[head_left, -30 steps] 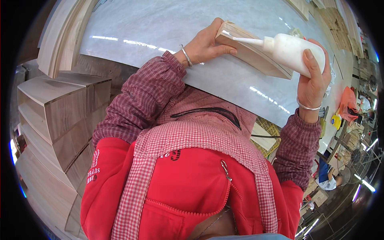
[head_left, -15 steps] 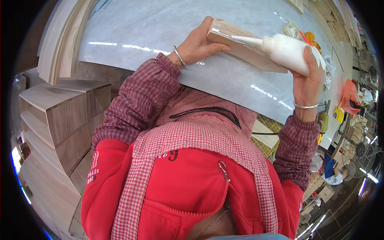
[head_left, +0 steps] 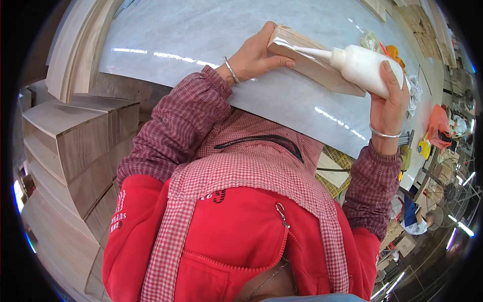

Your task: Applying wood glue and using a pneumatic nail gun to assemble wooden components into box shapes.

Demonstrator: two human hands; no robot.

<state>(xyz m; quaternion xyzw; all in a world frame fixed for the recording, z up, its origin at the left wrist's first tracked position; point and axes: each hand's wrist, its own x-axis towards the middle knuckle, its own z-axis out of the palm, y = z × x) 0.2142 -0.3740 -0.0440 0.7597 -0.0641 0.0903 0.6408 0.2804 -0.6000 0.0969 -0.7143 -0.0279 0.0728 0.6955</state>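
My left hand (head_left: 256, 56) grips the left end of a pale wooden block (head_left: 322, 74), with the thumb along its near side. The block is held tilted above the table. My right hand (head_left: 388, 103) is closed around a white squeeze bottle (head_left: 370, 68) lying nearly level. Its long thin nozzle points left, with the tip at the block's left end. A streak of white glue (head_left: 285, 43) shows on the wood there. The fingers under the bottle are mostly hidden.
A glossy grey-white table (head_left: 201, 30) lies under my hands. Stacked wooden boxes (head_left: 83, 151) stand at the left, below upright boards (head_left: 75, 50). Orange and crumpled clear items lie beyond the bottle. Back right are a red bag (head_left: 439, 126), a fan (head_left: 448, 189) and a person (head_left: 415, 221).
The block and my left hand have shifted slightly right. The nozzle tip now sits nearer the block's left end, and the white streak has grown longer.
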